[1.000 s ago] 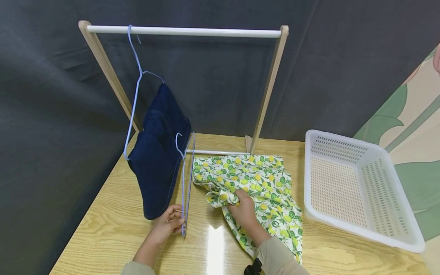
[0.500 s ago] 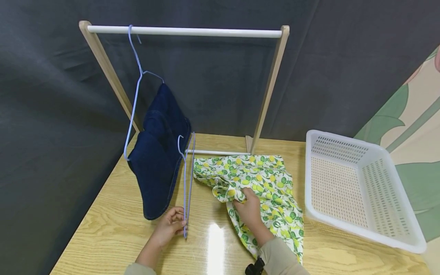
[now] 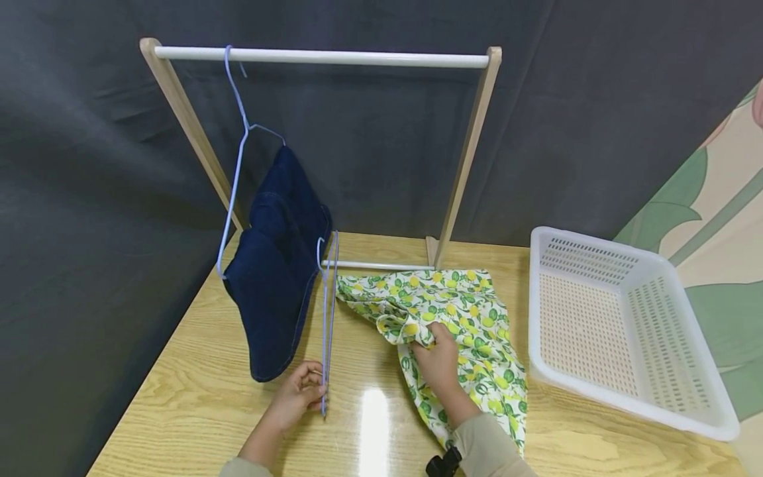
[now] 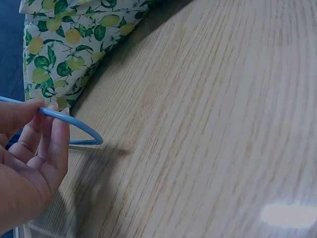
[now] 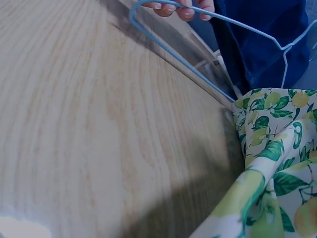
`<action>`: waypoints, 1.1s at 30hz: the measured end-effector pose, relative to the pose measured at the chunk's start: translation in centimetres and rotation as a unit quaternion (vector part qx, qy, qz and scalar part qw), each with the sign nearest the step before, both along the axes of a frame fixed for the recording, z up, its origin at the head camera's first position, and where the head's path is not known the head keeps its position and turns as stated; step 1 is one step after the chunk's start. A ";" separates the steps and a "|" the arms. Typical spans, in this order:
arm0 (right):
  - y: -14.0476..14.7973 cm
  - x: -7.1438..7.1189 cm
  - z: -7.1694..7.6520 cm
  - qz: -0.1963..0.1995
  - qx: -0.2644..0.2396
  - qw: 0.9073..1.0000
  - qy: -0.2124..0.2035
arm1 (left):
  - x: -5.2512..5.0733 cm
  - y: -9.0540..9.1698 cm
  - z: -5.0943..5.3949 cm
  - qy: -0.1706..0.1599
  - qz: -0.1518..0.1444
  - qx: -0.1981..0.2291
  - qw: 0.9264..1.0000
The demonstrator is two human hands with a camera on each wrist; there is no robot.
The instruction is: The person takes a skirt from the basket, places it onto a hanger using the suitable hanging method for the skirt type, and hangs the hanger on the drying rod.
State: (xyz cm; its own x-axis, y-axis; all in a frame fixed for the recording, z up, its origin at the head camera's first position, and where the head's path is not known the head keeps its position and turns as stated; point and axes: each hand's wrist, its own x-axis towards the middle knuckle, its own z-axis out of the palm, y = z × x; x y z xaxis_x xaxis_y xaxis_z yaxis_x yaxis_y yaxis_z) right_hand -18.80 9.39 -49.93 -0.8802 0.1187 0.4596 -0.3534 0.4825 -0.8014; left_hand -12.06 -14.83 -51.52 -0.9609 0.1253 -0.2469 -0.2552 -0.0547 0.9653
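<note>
My left hand (image 3: pixel 296 395) pinches the lower end of a light-blue wire hanger (image 4: pixel 74 121) between thumb and fingers. The hanger stands on edge, its hook toward the rack, left of a lemon-print cloth garment (image 3: pixel 477 341). In the right wrist view the far end of the hanger (image 5: pixel 285 48) passes behind the printed cloth (image 5: pixel 272 153). My right hand (image 3: pixel 440 363) grips a bunched edge of that garment and lifts it; the rest lies spread on the table. Some right fingers are hidden by fabric. The right wrist view does not show the right hand.
A wood rack with a white top bar (image 3: pixel 357 57) stands at the back. From its left end a dark denim garment (image 3: pixel 271 291) hangs on another blue hanger (image 3: pixel 237 165). At right sits a white perforated basket (image 3: pixel 539 318). All rest on a wooden table (image 3: pixel 179 391).
My left hand has shifted the hanger slightly right and toward me. My right hand has drawn the garment's bunched edge to the right, so the gap beside the hanger is wider.
</note>
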 end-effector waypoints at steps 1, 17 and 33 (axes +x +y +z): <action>0.0 0.0 0.1 -0.003 -0.001 1.000 0.002 | 0.0 0.0 0.0 0.002 -0.002 -0.001 1.000; 0.5 -0.8 1.9 -0.020 -0.029 0.999 0.034 | 0.2 0.4 -0.2 0.008 -0.007 0.007 1.000; 0.5 -1.1 2.8 -0.019 -0.060 0.998 0.030 | 0.5 0.9 0.1 0.023 -0.054 0.016 0.998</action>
